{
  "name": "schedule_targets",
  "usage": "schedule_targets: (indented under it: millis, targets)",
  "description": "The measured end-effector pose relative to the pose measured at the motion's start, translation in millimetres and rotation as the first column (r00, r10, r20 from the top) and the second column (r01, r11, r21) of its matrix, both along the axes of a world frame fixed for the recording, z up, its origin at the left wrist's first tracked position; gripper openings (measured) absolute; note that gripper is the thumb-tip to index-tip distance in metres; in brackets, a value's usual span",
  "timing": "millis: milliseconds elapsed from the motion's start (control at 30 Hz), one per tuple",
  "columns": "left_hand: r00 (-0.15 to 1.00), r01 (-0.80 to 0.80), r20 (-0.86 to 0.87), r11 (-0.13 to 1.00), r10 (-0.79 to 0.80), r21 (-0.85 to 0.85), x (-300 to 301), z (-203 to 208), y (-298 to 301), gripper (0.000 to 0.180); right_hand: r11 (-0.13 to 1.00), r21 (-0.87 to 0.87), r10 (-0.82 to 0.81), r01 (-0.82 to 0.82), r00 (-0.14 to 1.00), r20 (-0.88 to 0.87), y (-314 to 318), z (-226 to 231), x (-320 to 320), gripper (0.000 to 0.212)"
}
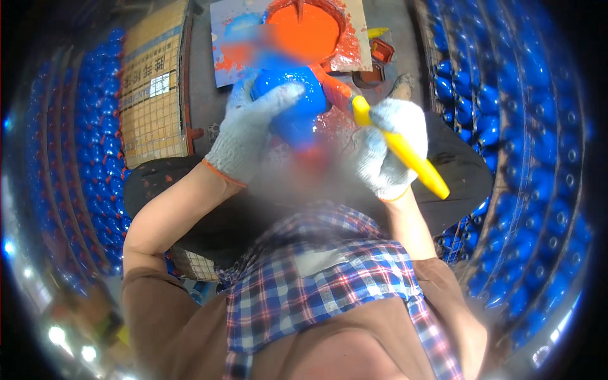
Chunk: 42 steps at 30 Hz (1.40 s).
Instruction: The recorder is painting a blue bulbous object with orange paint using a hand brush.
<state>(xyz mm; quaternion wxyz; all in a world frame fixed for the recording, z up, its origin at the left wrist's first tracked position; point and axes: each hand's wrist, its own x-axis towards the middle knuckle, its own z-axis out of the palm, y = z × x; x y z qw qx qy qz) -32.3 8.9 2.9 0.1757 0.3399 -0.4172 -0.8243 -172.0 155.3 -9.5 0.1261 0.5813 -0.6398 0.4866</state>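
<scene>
Both elbows bent, forearms angled forward over dark trousers (459,171); left arm swung wider. Left hand (250,120) clasps glossy blue rounded piece (294,88), thumb across its face. Right hand (403,123) closed around yellow-handled brush (415,159), handle slanting back toward body; orange-coated head at piece's right side, contact unclear. Piece sits just nearer body than round basin (342,28) of wet red-orange paint (310,31). Board (356,47) beneath, splattered. 2 gloves (231,149), white knit. Smooth blue pieces (487,98) racked along 2 sides.
</scene>
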Motion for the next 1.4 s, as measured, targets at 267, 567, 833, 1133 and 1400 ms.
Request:
schedule_targets:
  millis: [267,567,833,1133,1400]
  targets:
    - [0.978,-0.082,-0.137,0.890,0.159,0.449,-9.6,-23.9,-13.4,0.043,0.999,0.035,0.025,-0.022,0.995,-0.100,-0.7,-11.1,2.1,0.026]
    - [0.978,-0.008,-0.164,0.813,0.127,0.582,2.2,-23.0,-31.9,0.057,0.983,0.113,0.169,-0.147,0.962,-0.216,11.6,5.0,-9.5,0.019]
    - [0.906,0.416,0.405,0.455,-0.128,-0.787,4.5,-4.9,-22.6,0.063,0.976,0.177,-0.199,0.124,0.835,0.513,-49.4,22.5,-70.6,0.030]
    - [0.740,0.655,0.663,-0.341,0.110,-0.674,7.4,-5.0,-1.6,0.064,0.857,0.454,-0.074,-0.242,0.816,0.573,-80.3,12.5,-66.3,0.032]
    - [0.776,0.617,0.628,-0.264,0.050,-0.741,8.1,-3.6,-7.7,0.066,0.919,0.284,0.081,-0.273,0.836,0.543,-55.7,33.7,-38.0,0.023]
